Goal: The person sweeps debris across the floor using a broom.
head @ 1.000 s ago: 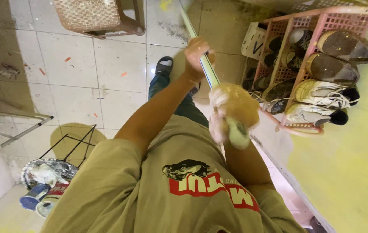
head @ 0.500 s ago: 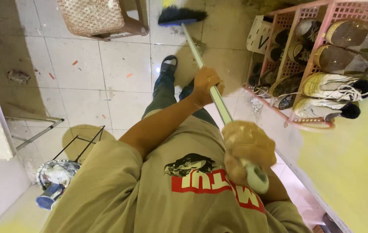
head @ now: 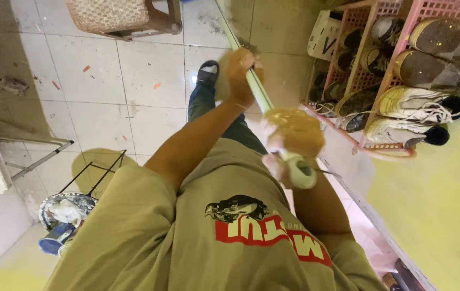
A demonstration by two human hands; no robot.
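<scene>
I see the broom handle point(head: 254, 86) running away from me toward the floor; my left hand point(head: 243, 75) wraps it farther down, my right hand point(head: 292, 137) closes round its top end.

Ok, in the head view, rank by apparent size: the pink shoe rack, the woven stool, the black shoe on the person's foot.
1. Pink shoe rack, largest.
2. Woven stool, though cut off by the frame's top.
3. Black shoe, smallest.

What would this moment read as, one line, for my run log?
left hand: grips broom handle midway | right hand: grips its top end | floor: tiled | shoe rack: right
</scene>
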